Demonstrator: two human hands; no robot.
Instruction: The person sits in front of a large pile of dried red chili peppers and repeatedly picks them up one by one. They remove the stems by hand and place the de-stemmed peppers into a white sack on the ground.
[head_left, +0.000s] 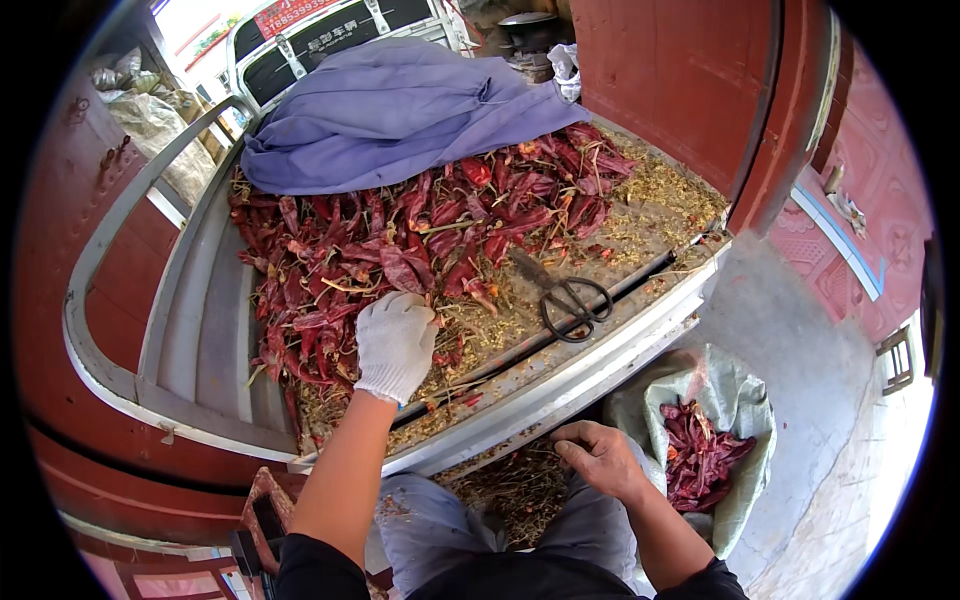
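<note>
A heap of dried red chili peppers (450, 217) lies on the metal bed of a small cargo vehicle (510, 300). My left hand (397, 341), in a white knitted glove, is at the heap's near edge with its fingers curled. A small reddish bit shows by the fingertips; whether they grip a pepper is hidden. My bare right hand (596, 454) hovers over my lap, below the tailgate edge (570, 382). Its fingers are bent in with the thumb against them, and nothing shows in them. Black-handled scissors (574, 307) rest on the bed to the right of the peppers.
A purple-blue cloth (405, 112) covers the back of the heap. A pale green woven sack (739, 397) with chili peppers stands on the floor at right. Dry stems (517, 487) lie below the tailgate. A curved metal side rail (79, 315) bounds the left.
</note>
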